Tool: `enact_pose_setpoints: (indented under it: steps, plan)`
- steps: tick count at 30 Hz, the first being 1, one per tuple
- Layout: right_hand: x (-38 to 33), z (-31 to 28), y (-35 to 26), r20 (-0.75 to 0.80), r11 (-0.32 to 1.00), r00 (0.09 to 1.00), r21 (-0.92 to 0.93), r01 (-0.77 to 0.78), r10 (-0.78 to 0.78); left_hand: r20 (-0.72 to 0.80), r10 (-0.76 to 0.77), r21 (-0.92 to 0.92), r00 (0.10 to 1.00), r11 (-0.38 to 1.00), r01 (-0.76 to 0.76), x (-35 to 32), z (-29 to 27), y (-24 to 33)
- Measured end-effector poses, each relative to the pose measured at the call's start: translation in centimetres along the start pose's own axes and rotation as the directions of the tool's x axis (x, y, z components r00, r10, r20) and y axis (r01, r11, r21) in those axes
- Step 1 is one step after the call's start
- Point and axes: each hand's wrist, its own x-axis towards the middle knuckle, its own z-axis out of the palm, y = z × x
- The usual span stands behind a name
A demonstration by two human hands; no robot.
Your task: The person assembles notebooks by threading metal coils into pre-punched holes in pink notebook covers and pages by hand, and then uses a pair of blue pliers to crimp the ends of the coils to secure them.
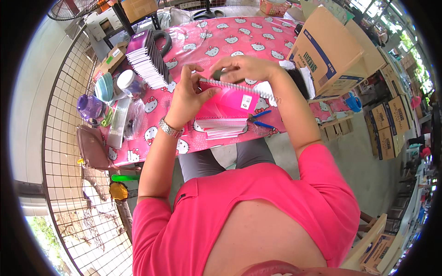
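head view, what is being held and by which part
The left hand holds the pink notebook by its upper left corner; whether the right hand, near the spiral coil, grips anything cannot be told.

left grip [192, 94]: clasped, thumb [210, 94] extended | right grip [246, 70]: fingers [223, 63] curled | forearms [159, 158]: angled inward

The notebook [228, 102] is bright pink, its wire coil [244, 87] silvery grey. White cat faces dot the pink worktop [230, 41]. The pliers [264, 124] have blue handles; the shirt [281, 188] is hot pink.
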Motion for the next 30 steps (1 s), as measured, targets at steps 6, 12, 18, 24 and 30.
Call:
enact_pose_setpoints:
  steps: [6,12,18,24,30]
  plan:
    - [-2.0,0.1,23.2,-0.571,0.765,0.812,-0.466,-0.445,0.123,0.061,-0.113,0.017,0.992,0.994,0.112,0.4,-0.4,2.9]
    - [-8.5,10.3,27.0,-0.652,0.589,0.75,-0.652,-0.477,-0.114,-0.085,-0.166,0.105,0.982,0.979,0.175,-0.7,-1.6,2.3]
    - [-18.6,12.4,23.7,-0.623,0.485,0.782,-0.688,-0.54,-0.013,0.007,-0.192,0.001,0.981,0.981,0.192,0.7,-1.2,2.0]
    - [-15.1,12.1,12.3,-0.953,0.935,0.219,-0.26,-0.241,-0.208,-0.087,-0.125,-0.072,0.988,0.99,0.119,-0.3,0.4,2.2]
    - [-7.0,13.9,-1.7,-0.574,0.704,0.597,-0.71,-0.021,-0.56,-0.023,-0.249,0.043,0.968,0.967,0.249,0.0,0.0,2.3]
